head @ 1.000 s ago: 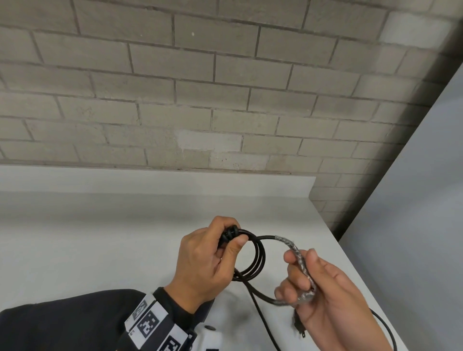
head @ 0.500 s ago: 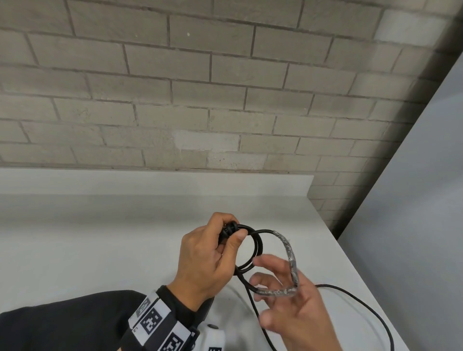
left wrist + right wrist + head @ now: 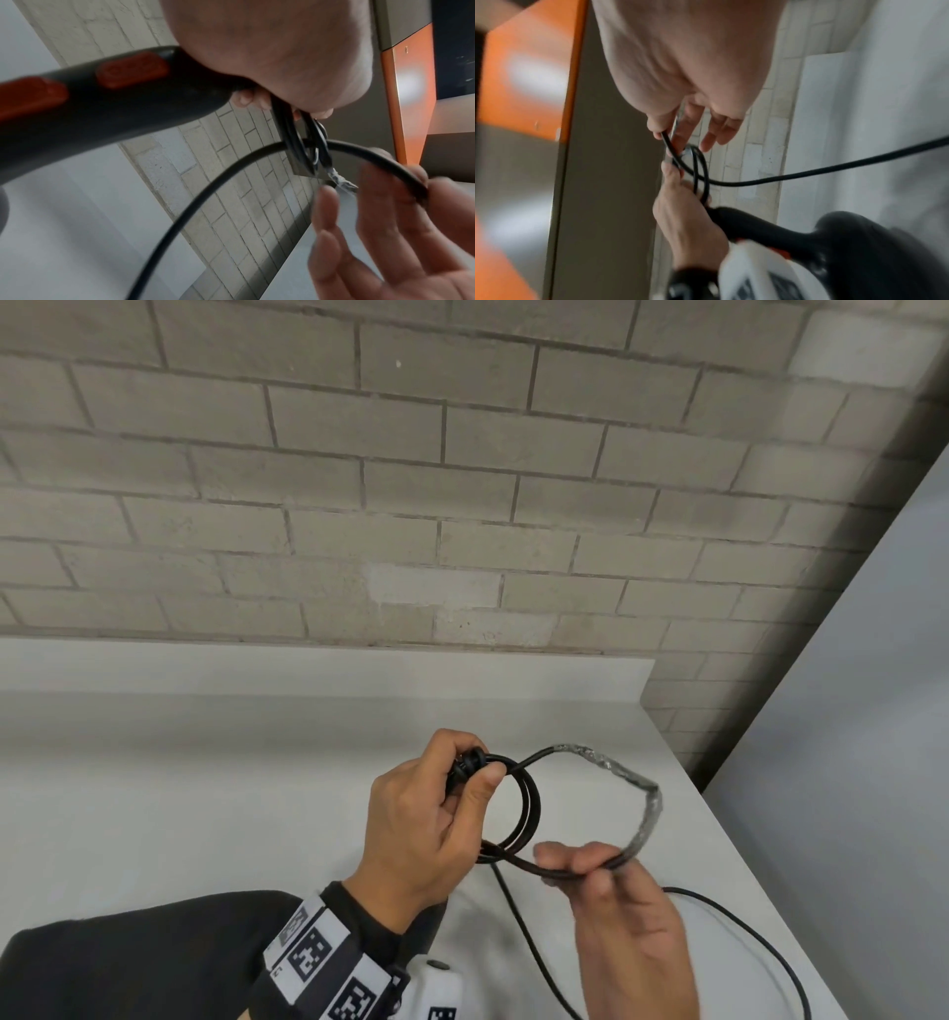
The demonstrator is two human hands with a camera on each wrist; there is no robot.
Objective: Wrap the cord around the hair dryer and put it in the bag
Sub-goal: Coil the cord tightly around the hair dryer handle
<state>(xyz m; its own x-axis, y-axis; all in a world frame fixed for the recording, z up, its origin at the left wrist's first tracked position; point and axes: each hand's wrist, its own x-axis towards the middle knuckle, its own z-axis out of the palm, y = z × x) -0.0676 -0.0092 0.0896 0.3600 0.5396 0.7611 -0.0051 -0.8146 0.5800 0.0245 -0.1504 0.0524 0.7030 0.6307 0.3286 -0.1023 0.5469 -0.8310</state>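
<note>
My left hand (image 3: pixel 436 819) grips the end of the black hair dryer handle (image 3: pixel 107 95), which has orange buttons, and pins small coils of the black cord (image 3: pixel 529 809) against it with the thumb. My right hand (image 3: pixel 611 880) pinches the cord below and to the right, holding out a wider loop whose tape-wrapped stretch (image 3: pixel 616 770) arches above it. The rest of the cord (image 3: pixel 734 922) trails down over the table's right side. In the right wrist view the dryer's body (image 3: pixel 859 243) is low, the cord (image 3: pixel 808 172) running off right. No bag is in view.
A white table (image 3: pixel 205 788) lies under both hands, its right edge close beside my right hand. A grey brick wall (image 3: pixel 411 505) stands behind it. An orange and grey panel (image 3: pixel 411 81) shows in the wrist views.
My right hand has slid along the cord past the taped stretch and drawn out a wider loop to the right. The left hand has kept its hold on the handle and coils.
</note>
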